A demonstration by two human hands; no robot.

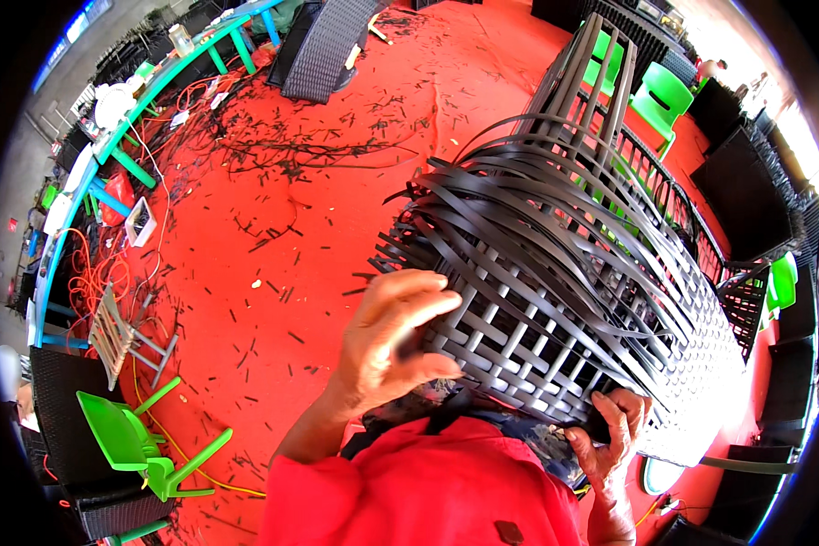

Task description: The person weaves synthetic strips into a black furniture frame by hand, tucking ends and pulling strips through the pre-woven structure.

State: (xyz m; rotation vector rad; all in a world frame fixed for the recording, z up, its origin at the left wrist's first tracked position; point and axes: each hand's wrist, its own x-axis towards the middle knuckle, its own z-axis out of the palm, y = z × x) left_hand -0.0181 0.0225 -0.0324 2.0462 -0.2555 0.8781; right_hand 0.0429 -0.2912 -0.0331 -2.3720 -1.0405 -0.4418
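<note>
In front of me stands a partly woven dark grey wicker furniture piece (537, 350), its near face a lattice of flat plastic strips. Many long loose strips (555, 227) arch over its top and droop to the right. At the left edge of the weave, my left hand (382, 341) is open, thumb and fingers apart, with nothing visible between them. My right hand (617, 428) is closed on the near lower edge of the weave, fingers bent over it and thumb below. What lies under those fingertips is partly hidden.
Short black offcuts (291, 164) litter the red floor (237, 346). A green chair (132, 446) is at the lower left, another green chair (660, 100) at the upper right. A long teal-edged table (109, 136) runs along the left, with orange cords (96, 273) beneath. Dark wicker pieces (746, 205) line the right.
</note>
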